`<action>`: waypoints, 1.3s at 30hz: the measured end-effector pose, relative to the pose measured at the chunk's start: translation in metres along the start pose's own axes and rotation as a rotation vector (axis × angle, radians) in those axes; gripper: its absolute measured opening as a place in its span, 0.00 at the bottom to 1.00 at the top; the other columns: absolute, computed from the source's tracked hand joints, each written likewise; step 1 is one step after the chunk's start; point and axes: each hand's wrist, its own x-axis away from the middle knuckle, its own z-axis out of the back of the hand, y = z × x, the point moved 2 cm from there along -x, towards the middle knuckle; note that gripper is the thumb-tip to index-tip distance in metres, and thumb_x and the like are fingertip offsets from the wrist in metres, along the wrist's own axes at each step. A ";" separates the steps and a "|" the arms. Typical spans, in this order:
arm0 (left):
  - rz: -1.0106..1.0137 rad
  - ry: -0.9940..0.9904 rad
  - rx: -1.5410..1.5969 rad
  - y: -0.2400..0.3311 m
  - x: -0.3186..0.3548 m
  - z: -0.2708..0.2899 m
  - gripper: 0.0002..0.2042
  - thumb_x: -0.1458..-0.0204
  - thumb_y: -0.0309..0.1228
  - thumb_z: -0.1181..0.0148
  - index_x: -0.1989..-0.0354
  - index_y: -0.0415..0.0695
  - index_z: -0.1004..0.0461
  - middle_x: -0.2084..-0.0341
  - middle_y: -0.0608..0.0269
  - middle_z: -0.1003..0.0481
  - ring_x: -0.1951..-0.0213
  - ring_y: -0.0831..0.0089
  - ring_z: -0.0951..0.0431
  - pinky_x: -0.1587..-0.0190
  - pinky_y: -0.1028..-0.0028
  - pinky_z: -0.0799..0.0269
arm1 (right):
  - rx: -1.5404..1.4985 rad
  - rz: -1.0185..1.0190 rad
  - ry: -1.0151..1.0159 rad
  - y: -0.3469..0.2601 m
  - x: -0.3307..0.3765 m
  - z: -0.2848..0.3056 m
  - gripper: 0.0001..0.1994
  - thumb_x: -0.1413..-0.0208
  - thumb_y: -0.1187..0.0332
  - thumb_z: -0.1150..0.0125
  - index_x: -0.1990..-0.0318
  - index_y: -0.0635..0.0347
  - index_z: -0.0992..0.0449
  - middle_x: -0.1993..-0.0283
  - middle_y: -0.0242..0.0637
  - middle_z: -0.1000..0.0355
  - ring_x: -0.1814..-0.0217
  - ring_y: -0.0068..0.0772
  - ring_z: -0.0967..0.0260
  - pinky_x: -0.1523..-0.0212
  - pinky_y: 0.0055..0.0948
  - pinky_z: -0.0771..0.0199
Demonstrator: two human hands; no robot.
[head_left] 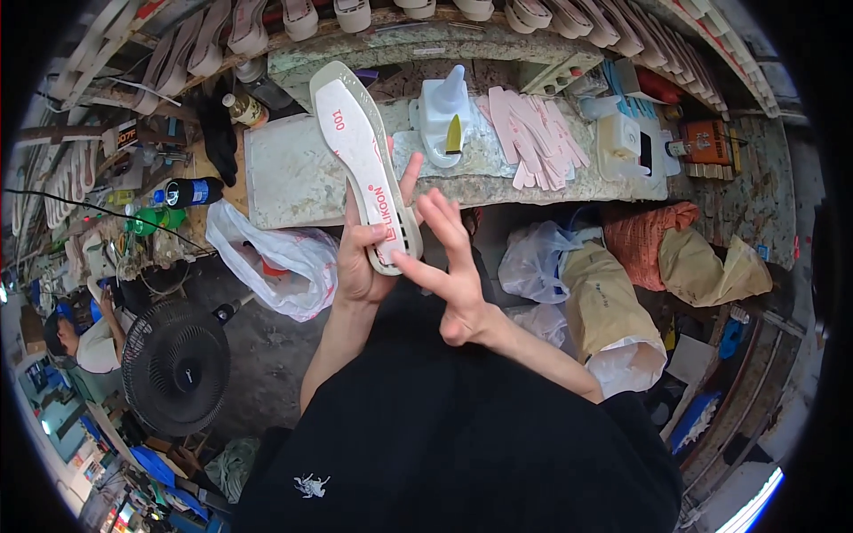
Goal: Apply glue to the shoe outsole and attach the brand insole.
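Note:
My left hand (360, 258) grips the lower end of a long white shoe insole (360, 151) with a grey rim and red print, holding it up at a slant over the workbench edge. My right hand (449, 266) is beside it with fingers spread; one fingertip touches the insole's lower end. A white glue pot (442, 115) with a yellow-handled brush stands on the bench just beyond. A fan of pink insole pieces (533, 133) lies to its right.
A worn marble-topped workbench (284, 178) spans the back, with rows of shoe soles (569, 18) above. A black fan (176, 366) and white plastic bag (275, 258) sit lower left, sacks (613, 311) lower right. Another person (84, 338) sits far left.

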 end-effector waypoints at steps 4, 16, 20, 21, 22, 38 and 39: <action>0.080 -0.044 0.540 0.007 -0.002 0.007 0.55 0.60 0.18 0.49 0.16 0.53 0.63 0.17 0.70 0.59 0.17 0.51 0.68 0.18 0.40 0.70 | -0.085 -0.165 0.185 0.009 -0.002 0.007 0.52 0.33 0.25 0.70 0.19 0.63 0.53 0.19 0.62 0.49 0.13 0.65 0.63 0.18 0.62 0.71; 0.084 -0.196 1.050 0.007 -0.009 0.021 0.56 0.60 0.14 0.50 0.16 0.56 0.62 0.17 0.78 0.60 0.17 0.57 0.71 0.21 0.33 0.66 | -0.004 0.274 -0.280 -0.022 -0.013 -0.011 0.47 0.32 0.28 0.60 0.22 0.60 0.45 0.23 0.47 0.36 0.16 0.59 0.49 0.18 0.62 0.64; 0.074 -0.271 1.039 0.008 -0.007 0.024 0.58 0.61 0.15 0.50 0.16 0.62 0.64 0.17 0.79 0.60 0.17 0.55 0.69 0.22 0.29 0.65 | 0.104 0.124 -0.009 -0.010 -0.027 -0.004 0.50 0.33 0.28 0.59 0.20 0.64 0.49 0.22 0.48 0.37 0.14 0.59 0.56 0.17 0.58 0.69; 0.064 -0.265 1.014 0.007 -0.006 0.024 0.58 0.61 0.16 0.49 0.16 0.62 0.64 0.17 0.79 0.60 0.17 0.54 0.68 0.22 0.29 0.65 | 0.185 0.056 -0.040 -0.005 -0.034 -0.001 0.52 0.35 0.25 0.60 0.20 0.65 0.48 0.19 0.50 0.42 0.14 0.60 0.56 0.17 0.59 0.70; 0.051 -0.166 0.921 0.007 -0.005 0.028 0.58 0.61 0.17 0.49 0.16 0.62 0.64 0.17 0.79 0.60 0.17 0.52 0.67 0.22 0.30 0.66 | 0.232 0.045 -0.092 -0.003 -0.042 0.001 0.54 0.36 0.24 0.60 0.21 0.65 0.48 0.19 0.51 0.44 0.14 0.61 0.57 0.17 0.60 0.70; 0.072 -0.258 1.089 0.026 -0.011 0.037 0.58 0.62 0.13 0.52 0.16 0.63 0.63 0.17 0.86 0.61 0.17 0.59 0.74 0.21 0.32 0.73 | -0.433 -0.326 0.459 0.027 -0.001 0.003 0.30 0.25 0.57 0.60 0.23 0.66 0.43 0.45 0.50 0.22 0.35 0.38 0.29 0.30 0.41 0.37; 0.071 -0.257 1.085 0.026 -0.008 0.042 0.58 0.62 0.13 0.53 0.16 0.63 0.63 0.17 0.87 0.61 0.17 0.60 0.74 0.21 0.32 0.73 | -0.409 -0.577 0.456 0.057 0.010 0.007 0.29 0.29 0.65 0.55 0.23 0.66 0.42 0.39 0.48 0.26 0.35 0.36 0.30 0.30 0.38 0.36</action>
